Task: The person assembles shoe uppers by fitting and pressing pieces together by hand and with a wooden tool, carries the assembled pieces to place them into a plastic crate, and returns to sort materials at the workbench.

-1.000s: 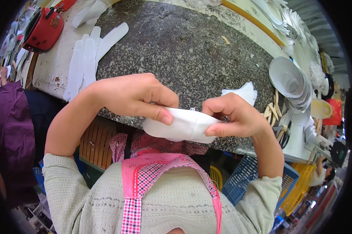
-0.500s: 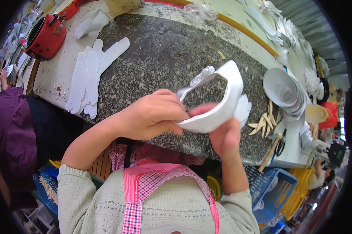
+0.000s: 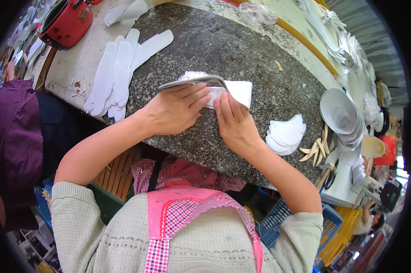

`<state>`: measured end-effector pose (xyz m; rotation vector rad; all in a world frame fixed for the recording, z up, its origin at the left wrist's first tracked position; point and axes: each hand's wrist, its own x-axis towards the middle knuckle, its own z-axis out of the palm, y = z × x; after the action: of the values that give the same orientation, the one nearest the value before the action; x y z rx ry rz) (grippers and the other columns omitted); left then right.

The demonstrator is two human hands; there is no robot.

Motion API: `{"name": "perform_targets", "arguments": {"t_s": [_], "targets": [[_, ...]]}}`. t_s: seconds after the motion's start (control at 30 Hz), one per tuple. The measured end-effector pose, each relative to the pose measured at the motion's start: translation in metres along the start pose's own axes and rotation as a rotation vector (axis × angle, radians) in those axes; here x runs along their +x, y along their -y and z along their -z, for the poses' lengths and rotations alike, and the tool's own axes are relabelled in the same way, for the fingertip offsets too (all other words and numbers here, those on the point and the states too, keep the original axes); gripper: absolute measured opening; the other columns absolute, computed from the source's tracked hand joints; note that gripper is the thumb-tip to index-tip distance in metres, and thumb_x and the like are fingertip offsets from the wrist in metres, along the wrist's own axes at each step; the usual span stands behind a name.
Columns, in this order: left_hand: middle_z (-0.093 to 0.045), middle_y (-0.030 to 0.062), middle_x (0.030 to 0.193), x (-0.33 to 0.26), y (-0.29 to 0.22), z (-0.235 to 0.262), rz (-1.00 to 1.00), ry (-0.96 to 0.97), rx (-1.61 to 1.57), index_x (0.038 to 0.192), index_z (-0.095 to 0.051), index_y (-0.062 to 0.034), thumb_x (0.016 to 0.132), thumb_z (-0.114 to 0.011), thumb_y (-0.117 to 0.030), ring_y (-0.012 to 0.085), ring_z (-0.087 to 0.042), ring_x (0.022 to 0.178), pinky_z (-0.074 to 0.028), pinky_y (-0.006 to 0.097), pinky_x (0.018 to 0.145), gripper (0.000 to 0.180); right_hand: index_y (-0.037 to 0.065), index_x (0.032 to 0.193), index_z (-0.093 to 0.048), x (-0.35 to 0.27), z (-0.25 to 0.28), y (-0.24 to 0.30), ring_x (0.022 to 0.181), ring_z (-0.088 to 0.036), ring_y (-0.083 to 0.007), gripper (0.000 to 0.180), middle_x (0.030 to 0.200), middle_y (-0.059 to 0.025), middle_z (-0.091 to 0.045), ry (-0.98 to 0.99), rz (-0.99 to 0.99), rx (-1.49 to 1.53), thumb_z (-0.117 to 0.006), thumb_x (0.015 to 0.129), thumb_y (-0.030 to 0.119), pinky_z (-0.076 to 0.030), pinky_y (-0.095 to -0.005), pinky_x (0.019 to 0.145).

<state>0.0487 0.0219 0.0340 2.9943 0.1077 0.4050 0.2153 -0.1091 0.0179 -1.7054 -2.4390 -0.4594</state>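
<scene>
My left hand [image 3: 176, 109] and my right hand [image 3: 232, 120] both press a white shoe upper piece [image 3: 214, 88] flat onto the dark granite slab [image 3: 242, 50]. The piece has a grey edge and a glittery part at its far side. The fingers of both hands lie on top of it, side by side, and hide its near half. A small stack of white curved pieces [image 3: 285, 134] lies just right of my right hand.
White insole-shaped strips [image 3: 116, 75] lie left of the slab beside a red pot [image 3: 66, 22]. A stack of white bowl-like forms [image 3: 339, 113] and wooden sticks [image 3: 317, 150] sit at the right. Blue and yellow crates [image 3: 305, 227] stand below. A person in purple [image 3: 10, 136] is at the left.
The white piece was held up in the air between both hands; it has since been turned over and laid down on the granite slab, with both hands pressing on it.
</scene>
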Motion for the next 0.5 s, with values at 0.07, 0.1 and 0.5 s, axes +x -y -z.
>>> {"name": "perform_targets", "arguments": {"t_s": [0.07, 0.1, 0.5], "targets": [[-0.049, 0.0106, 0.123, 0.0, 0.002, -0.008, 0.005, 0.046, 0.006, 0.115, -0.049, -0.0006, 0.075, -0.059, -0.026, 0.0214, -0.044, 0.117, -0.034, 0.036, 0.097, 0.048, -0.015, 0.107, -0.05, 0.005, 0.004, -0.004, 0.092, -0.047, -0.0293, 0.044, 0.101, -0.0212, -0.05, 0.01, 0.013, 0.019, -0.05, 0.069, 0.008, -0.042, -0.0344, 0.079], [-0.047, 0.0092, 0.126, 0.0, 0.004, -0.01, 0.006, 0.082, 0.011, 0.117, -0.048, -0.0012, 0.076, -0.059, -0.031, 0.0206, -0.042, 0.119, -0.031, 0.036, 0.099, 0.052, -0.015, 0.106, -0.05, 0.006, 0.004, -0.007, 0.091, -0.047, -0.0292, 0.044, 0.1, -0.0212, -0.05, 0.022, 0.025, 0.028, -0.051, 0.068, 0.008, -0.043, -0.034, 0.078], [-0.054, 0.0097, 0.118, -0.039, -0.001, 0.014, 0.272, 0.036, -0.153, 0.115, -0.055, -0.0087, 0.076, -0.063, -0.018, 0.023, -0.05, 0.112, -0.042, 0.036, 0.091, 0.041, 0.007, 0.066, -0.065, 0.061, 0.032, -0.06, 0.107, -0.045, -0.0192, 0.012, 0.092, 0.0005, -0.06, 0.304, 0.407, 0.071, -0.057, 0.066, 0.015, -0.035, -0.0306, 0.095]]}}
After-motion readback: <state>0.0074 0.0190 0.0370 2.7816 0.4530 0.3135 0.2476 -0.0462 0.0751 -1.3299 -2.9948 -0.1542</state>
